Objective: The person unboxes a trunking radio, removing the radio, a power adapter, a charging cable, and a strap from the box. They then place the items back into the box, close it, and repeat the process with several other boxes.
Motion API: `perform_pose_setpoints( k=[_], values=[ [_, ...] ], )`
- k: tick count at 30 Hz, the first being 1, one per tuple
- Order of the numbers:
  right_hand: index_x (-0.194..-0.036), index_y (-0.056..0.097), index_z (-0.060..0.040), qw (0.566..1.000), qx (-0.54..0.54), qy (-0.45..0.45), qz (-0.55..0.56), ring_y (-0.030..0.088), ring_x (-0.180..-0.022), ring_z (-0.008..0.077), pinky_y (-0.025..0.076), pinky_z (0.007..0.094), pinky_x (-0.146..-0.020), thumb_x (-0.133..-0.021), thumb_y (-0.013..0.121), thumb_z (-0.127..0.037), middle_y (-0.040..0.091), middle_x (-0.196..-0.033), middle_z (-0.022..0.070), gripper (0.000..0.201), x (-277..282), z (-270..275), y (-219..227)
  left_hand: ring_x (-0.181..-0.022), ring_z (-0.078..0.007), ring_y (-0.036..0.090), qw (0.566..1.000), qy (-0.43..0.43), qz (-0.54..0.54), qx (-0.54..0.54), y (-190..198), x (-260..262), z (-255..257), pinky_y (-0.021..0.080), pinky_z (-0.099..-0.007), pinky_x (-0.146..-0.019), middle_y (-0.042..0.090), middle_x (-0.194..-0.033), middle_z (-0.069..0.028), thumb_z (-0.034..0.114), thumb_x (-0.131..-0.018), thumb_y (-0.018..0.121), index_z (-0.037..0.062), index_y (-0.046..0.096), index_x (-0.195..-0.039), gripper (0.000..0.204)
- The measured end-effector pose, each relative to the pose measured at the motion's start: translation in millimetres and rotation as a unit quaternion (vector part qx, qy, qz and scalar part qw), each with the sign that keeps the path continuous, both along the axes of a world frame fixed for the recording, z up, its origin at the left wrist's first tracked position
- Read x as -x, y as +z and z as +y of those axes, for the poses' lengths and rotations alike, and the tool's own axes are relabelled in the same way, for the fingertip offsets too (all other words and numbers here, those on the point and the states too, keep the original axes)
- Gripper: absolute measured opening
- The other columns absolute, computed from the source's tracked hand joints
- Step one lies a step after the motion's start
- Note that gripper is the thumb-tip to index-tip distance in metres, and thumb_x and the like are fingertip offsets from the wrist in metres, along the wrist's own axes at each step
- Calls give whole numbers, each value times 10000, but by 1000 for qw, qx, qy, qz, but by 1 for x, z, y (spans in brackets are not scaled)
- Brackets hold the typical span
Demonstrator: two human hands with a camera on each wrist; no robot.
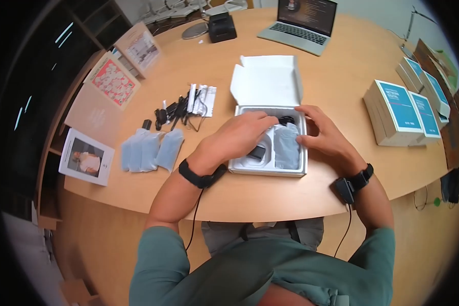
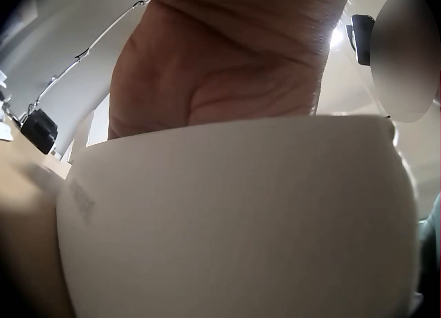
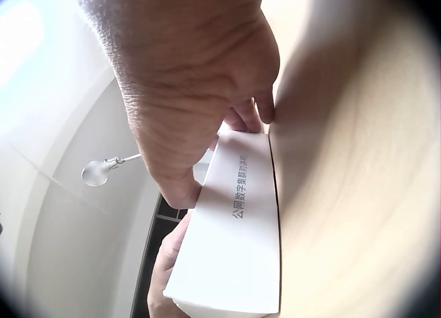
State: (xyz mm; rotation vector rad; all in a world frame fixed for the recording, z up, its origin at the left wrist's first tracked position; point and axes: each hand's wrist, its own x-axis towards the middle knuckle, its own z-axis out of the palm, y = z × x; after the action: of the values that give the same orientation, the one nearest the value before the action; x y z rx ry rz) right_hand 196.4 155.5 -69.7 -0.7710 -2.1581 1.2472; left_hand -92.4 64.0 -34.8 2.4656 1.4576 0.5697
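Observation:
An open white box (image 1: 302, 171) stands on the table with its lid (image 1: 266, 81) folded back. My left hand (image 1: 239, 135) reaches over the left side, fingers down inside by a coiled black cable (image 1: 286, 121); its fingertips are partly hidden, and I cannot tell whether they pinch anything. Beneath that hand a small black piece (image 1: 257, 152) sits in the white molded tray (image 1: 266, 162). A bagged greyish item (image 1: 287, 148) fills the right compartment. My right hand (image 1: 325, 133) holds the box's right side, thumb at the rim beside the bag, other fingers around the far corner.
Left of the box lie bagged items (image 1: 143, 150) and a heap of black cables (image 1: 177, 111) with white wrapped pieces. Books (image 1: 86, 158) stand along the left edge. Teal-and-white boxes (image 1: 400, 112) stand at the right. A laptop (image 1: 303, 25) and a black device (image 1: 222, 27) are at the back.

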Motion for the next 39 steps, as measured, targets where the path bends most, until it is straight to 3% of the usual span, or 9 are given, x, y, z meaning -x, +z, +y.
perform_pose_setpoints(
  k=[3, 6, 12, 26, 31, 33, 34, 36, 39],
  values=[
    [-1601, 510, -18, 999, 50, -7, -8, 559, -1363, 296, 460, 386, -1166, -865, 849, -285, 534, -1526, 181, 853, 3, -7, 8, -1152, -420, 659, 1000, -14, -15, 9, 2, 0, -1, 549, -497, -997, 716, -1180, -183, 45, -1008, 644, 31, 685, -1257, 252],
    [-1598, 517, -21, 999, 43, 0, 7, 566, -1303, 273, 473, 375, -1135, -870, 845, -282, 546, -1493, 171, 840, 5, -6, 3, -1139, -422, 657, 999, 44, -14, 7, 2, -1, 1, 547, -502, -988, 714, -1174, -184, 49, -1010, 638, 19, 683, -1195, 194],
    [-1601, 515, -20, 1000, 26, 13, 3, 570, -1204, 248, 487, 357, -1076, -880, 853, -301, 558, -1479, 142, 844, 4, -6, 4, -1130, -412, 672, 994, 8, 101, 36, -7, 3, 5, 555, -496, -959, 717, -1169, -179, 62, -1017, 633, 2, 700, -1109, 129],
    [-1598, 512, -1, 1000, 20, 10, 7, 581, -1205, 250, 496, 360, -1063, -893, 854, -292, 564, -1478, 157, 836, 4, -4, -2, -879, -395, 705, 997, 66, -20, -39, 7, 5, -1, 551, -468, -779, 712, -917, -183, 98, -946, 748, 21, 663, -1072, 170],
    [-1597, 511, 4, 999, 35, 7, 16, 578, -1159, 242, 503, 364, -1042, -900, 856, -288, 566, -1449, 156, 831, 5, -3, -3, -842, -375, 700, 979, 165, -100, -73, 57, 35, -3, 547, -440, -759, 696, -885, -196, 90, -926, 700, 11, 652, -1048, 154],
    [-1596, 510, 5, 1000, 9, 9, 8, 576, -1151, 239, 503, 362, -1034, -899, 861, -288, 564, -1449, 154, 833, 3, -3, -2, -862, -397, 709, 958, 271, -46, -77, 61, 65, 1, 549, -474, -781, 713, -880, -213, 87, -928, 697, 13, 668, -1039, 136],
    [-1596, 510, 5, 1000, 9, 8, 8, 576, -1151, 239, 503, 362, -1034, -899, 861, -288, 564, -1449, 154, 833, 3, -3, -1, -862, -397, 709, 959, 270, -45, -77, 52, 82, 7, 549, -474, -781, 713, -880, -213, 87, -928, 697, 13, 668, -1039, 136],
    [-1595, 510, 7, 1000, 15, 5, -3, 573, -1147, 236, 501, 359, -1032, -899, 863, -292, 561, -1450, 153, 835, 3, -4, 0, -898, -419, 722, 939, 317, 115, -62, 16, 115, 23, 551, -497, -795, 731, -884, -226, 80, -932, 691, 18, 681, -1035, 121],
    [-1596, 508, 7, 1000, 16, 6, -7, 575, -1141, 237, 503, 360, -1023, -895, 861, -293, 565, -1447, 159, 841, 3, -3, -1, -931, -435, 728, 926, 328, 181, -53, -6, 127, 30, 558, -508, -813, 746, -940, -233, 90, -936, 701, 24, 695, -1024, 110]
  ],
)
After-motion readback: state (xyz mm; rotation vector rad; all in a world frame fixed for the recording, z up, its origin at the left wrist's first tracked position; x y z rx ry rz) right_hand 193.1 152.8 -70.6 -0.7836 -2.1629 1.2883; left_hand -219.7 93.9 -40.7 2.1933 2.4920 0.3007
